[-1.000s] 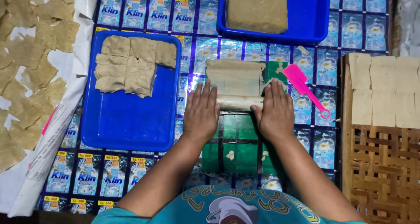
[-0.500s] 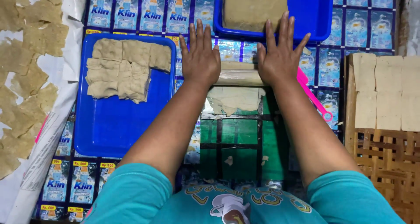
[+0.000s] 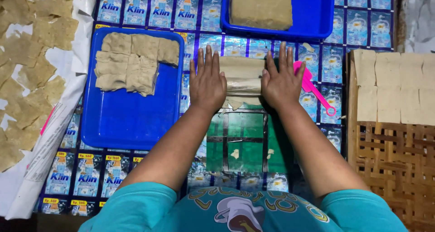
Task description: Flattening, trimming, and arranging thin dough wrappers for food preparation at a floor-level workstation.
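Observation:
My left hand (image 3: 207, 81) and my right hand (image 3: 282, 81) lie flat, fingers spread, on the two ends of a pale rolled sheet of dough (image 3: 243, 75). The roll rests on a green tiled board (image 3: 240, 141) in front of me. Its middle shows between the hands; its ends are hidden under my palms. A pink plastic scraper (image 3: 312, 87) lies just right of my right hand.
A blue tray (image 3: 127, 123) at left holds several folded dough sheets (image 3: 133, 62). A second blue tray (image 3: 317, 14) at the back holds a dough block (image 3: 261, 6). A woven bamboo rack (image 3: 394, 159) with flat squares stands right. Dried sheets (image 3: 27, 68) cover paper at far left.
Both hands pushed forward over the dough roll toward the far tray, then drew back toward me to the roll's ends.

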